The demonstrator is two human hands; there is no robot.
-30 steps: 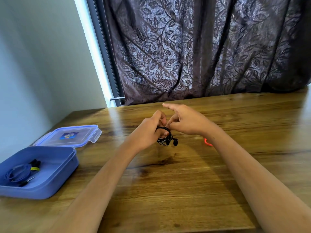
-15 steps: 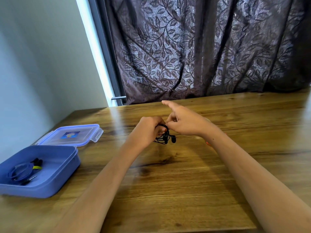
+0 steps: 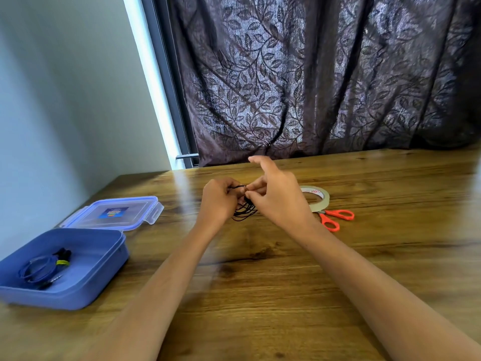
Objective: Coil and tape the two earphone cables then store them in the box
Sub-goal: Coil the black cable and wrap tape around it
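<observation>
A coiled black earphone cable (image 3: 244, 211) hangs between my two hands above the middle of the table. My left hand (image 3: 220, 201) grips the coil with curled fingers. My right hand (image 3: 276, 196) pinches the cable at the top of the coil, its index finger stretched out. At the left stands the open blue box (image 3: 104, 269); a coiled blue earphone cable (image 3: 39, 268) bound with a yellow strip lies inside it. A roll of tape (image 3: 318, 198) sits just right of my right hand.
Orange-handled scissors (image 3: 335, 217) lie in front of the tape roll. The box's lid (image 3: 114, 213) lies flat behind the box. A dark leaf-patterned curtain (image 3: 312, 74) hangs behind the wooden table (image 3: 260, 282), and a pale wall stands at the left.
The view has shifted, so the tape roll and scissors now show beside my right hand. Both hands have stayed on the black cable, and the earbuds are now hidden between them.
</observation>
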